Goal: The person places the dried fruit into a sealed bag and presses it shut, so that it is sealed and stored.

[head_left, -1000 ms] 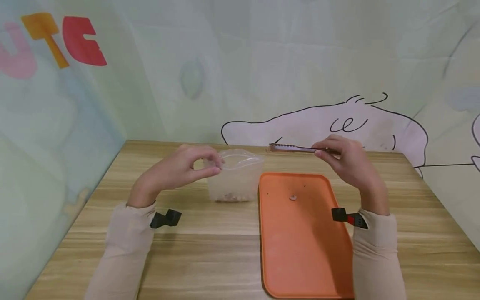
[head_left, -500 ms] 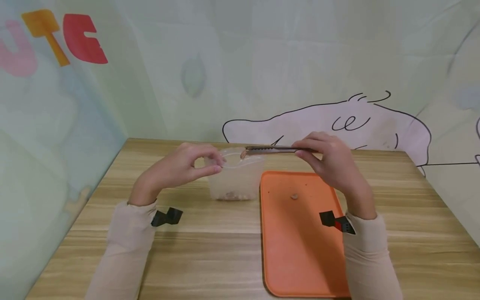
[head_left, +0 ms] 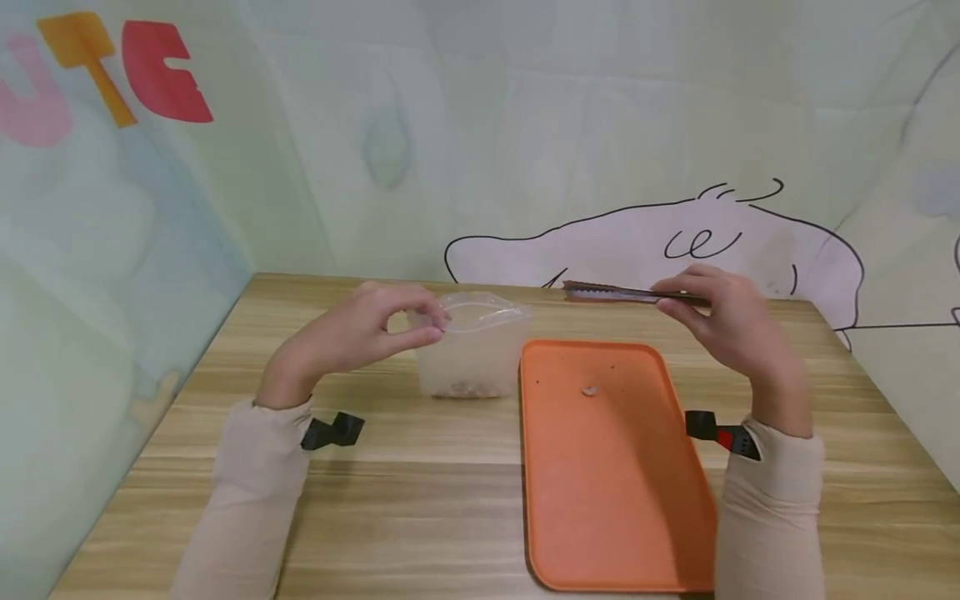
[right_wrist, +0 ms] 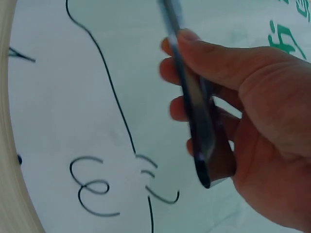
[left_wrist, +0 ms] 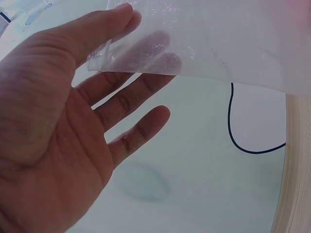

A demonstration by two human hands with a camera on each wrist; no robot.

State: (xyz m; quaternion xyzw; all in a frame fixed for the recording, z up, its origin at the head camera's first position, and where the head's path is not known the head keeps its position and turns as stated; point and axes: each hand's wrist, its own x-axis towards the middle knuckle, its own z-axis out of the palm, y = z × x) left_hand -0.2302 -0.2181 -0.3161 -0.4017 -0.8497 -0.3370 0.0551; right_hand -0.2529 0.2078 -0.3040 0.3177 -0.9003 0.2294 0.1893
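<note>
My left hand (head_left: 367, 329) pinches the top left edge of a clear zip bag (head_left: 468, 358), which stands upright on the table with its mouth parted. Several small pinkish-brown pieces (head_left: 471, 389) lie along the bottom of the bag. In the left wrist view, the plastic bag (left_wrist: 218, 48) runs between thumb and forefinger, with the little finger loosely extended. Metal tongs (head_left: 611, 292) are in my right hand (head_left: 731, 321), level above the far end of the tray and pointing left, right of the bag. The right wrist view shows the tongs (right_wrist: 197, 107) between thumb and fingers, their tips out of frame.
An orange tray (head_left: 600, 500) lies right of the bag, with one small pale curved piece (head_left: 590, 391) and a few dark specks on it. The wooden table (head_left: 405, 508) meets a printed cloth backdrop (head_left: 480, 167) at the back and left.
Half a second ago the tong tips were over the bag's mouth with a small brown piece at their end. The tongs have since moved right; that piece no longer shows at the tips.
</note>
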